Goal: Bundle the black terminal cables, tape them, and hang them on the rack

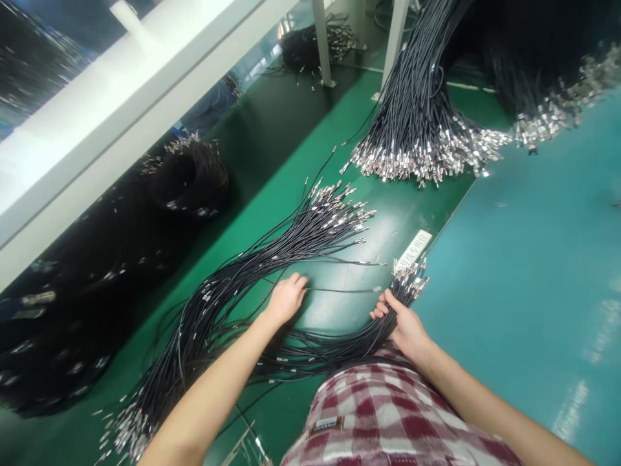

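Observation:
My left hand [288, 296] is closed on a single black cable [339, 290], pinched between thumb and fingers. Its metal-tipped end points right, toward my other hand. My right hand [400, 321] wraps around a bundle of black cables [339, 346] just below their silvery connectors [410, 279]. The bundle curves away to the left, under my left forearm. Beyond my left hand a larger pile of loose black cables [252, 255] lies on the green surface, its metal ends fanned out toward the upper right.
A thick hank of black cables [412, 97] hangs at the upper right, with a darker one beside it. A white-framed shelf [145, 97] runs along the upper left, with coiled cables [189, 178] beneath. A white label [414, 249] lies on the green surface [334, 310].

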The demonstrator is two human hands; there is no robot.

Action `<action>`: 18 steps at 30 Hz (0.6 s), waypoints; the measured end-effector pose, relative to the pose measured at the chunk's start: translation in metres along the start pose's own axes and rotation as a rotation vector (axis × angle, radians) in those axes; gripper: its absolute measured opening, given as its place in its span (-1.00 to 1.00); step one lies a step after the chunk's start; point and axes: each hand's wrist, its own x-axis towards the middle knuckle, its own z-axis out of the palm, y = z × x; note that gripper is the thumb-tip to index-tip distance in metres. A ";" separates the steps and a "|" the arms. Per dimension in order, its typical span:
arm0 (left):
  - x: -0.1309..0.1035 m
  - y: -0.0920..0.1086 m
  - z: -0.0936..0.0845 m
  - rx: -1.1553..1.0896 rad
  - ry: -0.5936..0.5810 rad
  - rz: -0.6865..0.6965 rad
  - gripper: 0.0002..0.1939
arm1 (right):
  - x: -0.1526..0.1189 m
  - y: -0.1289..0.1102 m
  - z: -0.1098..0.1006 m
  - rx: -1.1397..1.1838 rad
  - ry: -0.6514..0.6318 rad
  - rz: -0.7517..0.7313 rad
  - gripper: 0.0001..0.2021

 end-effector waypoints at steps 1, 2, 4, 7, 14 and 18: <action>0.009 0.004 0.001 0.048 0.032 -0.007 -0.70 | -0.001 0.000 -0.001 0.003 -0.001 -0.001 -0.65; 0.020 0.007 0.001 0.095 0.068 -0.024 -0.65 | -0.002 0.001 -0.001 0.006 -0.002 -0.002 -0.65; 0.042 0.012 0.001 0.175 0.096 -0.051 -0.66 | -0.003 0.002 -0.002 0.015 0.000 -0.007 -0.64; 0.061 0.017 0.000 0.206 0.026 -0.008 -0.82 | -0.006 0.004 -0.003 0.022 0.000 -0.022 -0.63; 0.023 0.019 -0.017 -0.309 -0.319 0.088 -0.67 | -0.004 0.002 -0.007 0.026 -0.007 -0.030 -0.64; -0.016 0.047 -0.034 -1.061 -0.110 -0.126 -0.52 | -0.003 0.002 -0.003 0.012 -0.042 -0.040 -0.65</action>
